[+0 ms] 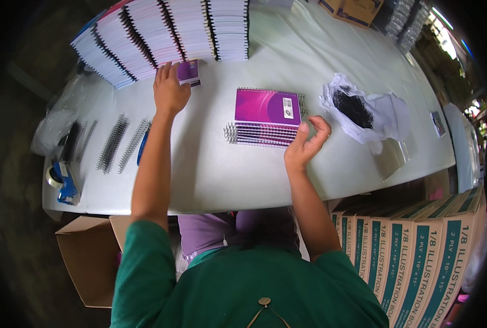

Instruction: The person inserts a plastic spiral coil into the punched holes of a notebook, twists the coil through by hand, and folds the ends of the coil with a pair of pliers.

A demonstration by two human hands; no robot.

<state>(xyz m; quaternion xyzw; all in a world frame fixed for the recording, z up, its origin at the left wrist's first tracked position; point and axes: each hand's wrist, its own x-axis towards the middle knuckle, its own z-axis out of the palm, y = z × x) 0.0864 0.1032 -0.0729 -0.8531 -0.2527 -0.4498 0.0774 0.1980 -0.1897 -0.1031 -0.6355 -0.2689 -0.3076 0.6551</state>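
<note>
My left hand [170,90] reaches to the far left, its fingers stretched over the left end of a small purple notebook [189,71]; whether it grips it I cannot tell for sure. My right hand [307,143] is open, thumb and curved fingers apart, beside the right end of a pile of spiral-bound notebooks. One notebook [266,106] lies flat with its pink and purple cover up. In front of it, several spiral notebooks [262,134] are packed together, showing purple and white edges and wire coils.
Tall stacks of coil-bound paper [199,30] stand at the back left. Loose wire coils [112,145] lie left, near a blue tape dispenser [67,185]. White wrapping [386,112] holds black coils [353,108] at right. Cartons [413,240] stand below the table's right edge, an open box [87,268] below left.
</note>
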